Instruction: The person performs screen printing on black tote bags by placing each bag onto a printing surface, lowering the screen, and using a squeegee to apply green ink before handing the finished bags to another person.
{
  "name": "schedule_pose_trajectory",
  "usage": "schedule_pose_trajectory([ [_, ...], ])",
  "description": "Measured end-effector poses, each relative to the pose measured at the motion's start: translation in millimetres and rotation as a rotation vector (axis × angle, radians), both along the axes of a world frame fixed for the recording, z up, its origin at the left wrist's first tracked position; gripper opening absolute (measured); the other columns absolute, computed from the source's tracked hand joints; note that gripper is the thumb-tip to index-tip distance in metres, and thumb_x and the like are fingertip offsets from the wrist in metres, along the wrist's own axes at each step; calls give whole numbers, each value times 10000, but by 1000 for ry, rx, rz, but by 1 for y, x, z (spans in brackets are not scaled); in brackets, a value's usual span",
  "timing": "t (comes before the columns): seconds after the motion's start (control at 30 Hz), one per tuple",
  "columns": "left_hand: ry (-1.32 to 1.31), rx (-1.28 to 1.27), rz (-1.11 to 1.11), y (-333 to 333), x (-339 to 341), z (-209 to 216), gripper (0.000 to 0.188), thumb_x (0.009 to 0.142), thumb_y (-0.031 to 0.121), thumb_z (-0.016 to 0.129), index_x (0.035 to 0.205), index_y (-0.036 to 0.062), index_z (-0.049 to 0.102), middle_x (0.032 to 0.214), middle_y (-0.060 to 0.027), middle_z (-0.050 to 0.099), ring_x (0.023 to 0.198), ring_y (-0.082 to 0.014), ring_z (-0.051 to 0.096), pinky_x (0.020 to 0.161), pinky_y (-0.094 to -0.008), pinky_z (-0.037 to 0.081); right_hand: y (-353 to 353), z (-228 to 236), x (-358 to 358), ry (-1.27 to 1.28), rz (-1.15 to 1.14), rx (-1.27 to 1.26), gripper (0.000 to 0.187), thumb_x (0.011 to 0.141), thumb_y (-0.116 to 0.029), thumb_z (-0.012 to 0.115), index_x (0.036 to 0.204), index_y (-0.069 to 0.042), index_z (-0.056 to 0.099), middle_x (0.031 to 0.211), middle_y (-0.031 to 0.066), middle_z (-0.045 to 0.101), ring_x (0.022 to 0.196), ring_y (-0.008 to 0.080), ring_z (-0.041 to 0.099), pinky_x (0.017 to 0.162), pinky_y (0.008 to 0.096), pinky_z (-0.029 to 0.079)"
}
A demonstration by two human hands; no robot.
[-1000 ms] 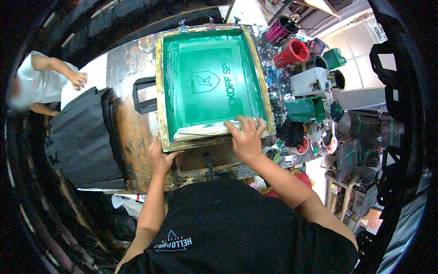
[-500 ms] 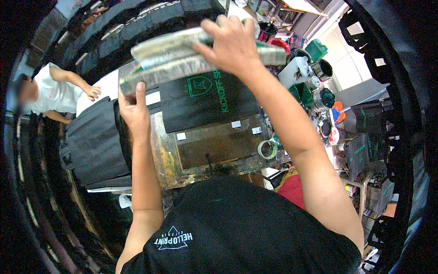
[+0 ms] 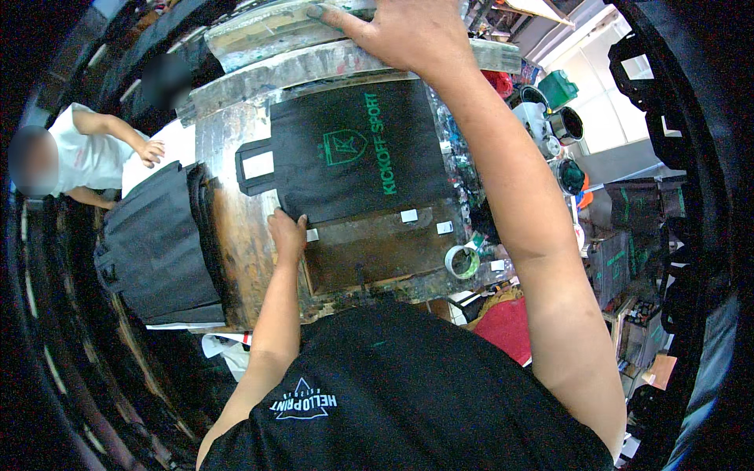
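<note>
A black tote bag (image 3: 314, 118) with a green crest and lettering lies flat on a brown printing board (image 3: 353, 255). Its handle loop (image 3: 243, 174) points left. At the bag's near left corner, my left hand (image 3: 289, 235) has its thumb and fingers closed on the edge. My right hand (image 3: 416, 35) reaches to the far side, over a raised wooden screen frame (image 3: 275, 72). Its thumb lies along a pale, stained bar (image 3: 263, 33) behind the frame's near side. The other fingers run out at the top edge, so the grip shows only in part.
Several black bags (image 3: 157, 243) are stacked at the left, where a person in white (image 3: 98, 149) stands. A tape roll (image 3: 462, 262) rests near the board's right corner. Paint cans (image 3: 565, 123) and a green jug (image 3: 558, 89) crowd the right. White tabs (image 3: 409, 215) dot the board.
The screen frame has moved farther away, uncovering more of the bag. My left hand has let go of the frame and come down to the bag's corner. My right hand has moved farther up.
</note>
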State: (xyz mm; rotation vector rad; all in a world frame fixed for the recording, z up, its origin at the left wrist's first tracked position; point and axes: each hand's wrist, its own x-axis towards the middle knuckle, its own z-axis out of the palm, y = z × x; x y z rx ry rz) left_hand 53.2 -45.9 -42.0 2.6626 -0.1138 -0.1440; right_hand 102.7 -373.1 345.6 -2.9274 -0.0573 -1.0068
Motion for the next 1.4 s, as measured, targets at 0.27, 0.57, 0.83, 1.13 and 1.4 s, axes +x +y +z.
schedule_pose_trajectory([
  [0.27, -290, -378, -47, 11, 45, 11, 371, 916, 201, 743, 1151, -62, 630, 1048, -267, 718, 980, -393, 711, 860, -467, 540, 1, 0, -7, -43, 59, 59, 594, 953, -614, 545, 907, -43, 705, 871, 186, 677, 903, 346, 635, 958, 556, 413],
  [0.57, -49, -369, 59, 140, 118, 196, 300, 930, 207, 745, 1107, -33, 717, 899, -52, 741, 772, -100, 635, 711, -271, 511, 2, -27, -10, -68, -49, -55, 579, 909, -658, 577, 1116, -134, 712, 980, 126, 696, 1016, 304, 652, 885, 537, 409],
  [0.83, -343, 72, 385, 398, 149, 187, 365, 897, 227, 757, 1167, -13, 709, 1096, -174, 727, 999, -291, 683, 910, -404, 529, 18, -11, -14, -41, 13, 9, 551, 892, -618, 624, 1087, -107, 695, 991, 120, 682, 1011, 304, 629, 853, 505, 405],
  [1.13, -765, -276, 251, 168, -16, 150, 271, 953, 214, 695, 1117, 3, 658, 1119, -214, 652, 1096, -404, 596, 960, -494, 472, 8, -6, -23, -38, -44, -28, 492, 869, -580, 672, 1013, -110, 694, 949, 108, 664, 968, 302, 615, 856, 491, 389],
  [1.4, -506, -153, -313, 70, -78, 121, 214, 912, 306, 752, 963, 98, 741, 822, -115, 715, 758, -310, 711, 677, -425, 557, 14, -5, -26, -33, -28, -10, 461, 864, -543, 690, 984, -98, 692, 932, 116, 666, 963, 308, 611, 862, 489, 380],
])
